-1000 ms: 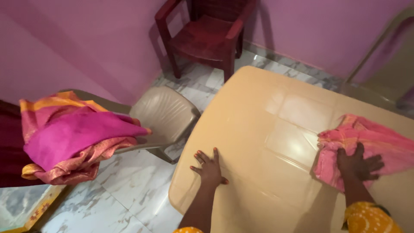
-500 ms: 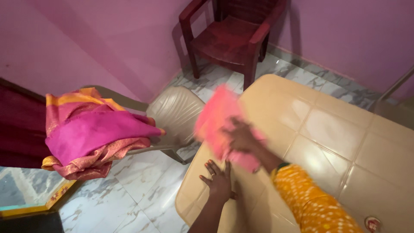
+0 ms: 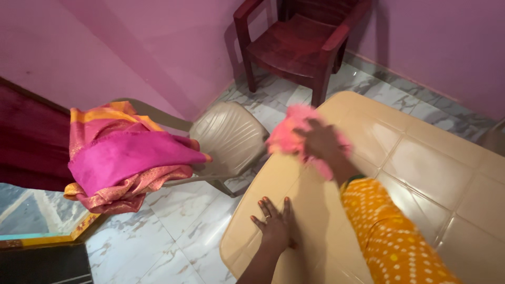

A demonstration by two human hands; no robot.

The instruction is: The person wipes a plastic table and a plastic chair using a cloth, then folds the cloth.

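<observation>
Here, right hand [image 3: 320,141] gripping pink cloth [image 3: 288,138], left hand [image 3: 274,223] open, flat on table [image 3: 421,168]

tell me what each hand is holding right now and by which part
The right hand grips a bunched pink cloth; motion blur hides which part. The left hand holds nothing and lies flat on the beige table.

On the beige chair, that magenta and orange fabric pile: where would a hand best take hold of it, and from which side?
Judging by its pose, grip the magenta and orange fabric pile at the pointed magenta fold that juts right over the beige chair seat. Come from the table side, since that tip hangs free and the bulk behind it slumps in loose layers.
</observation>
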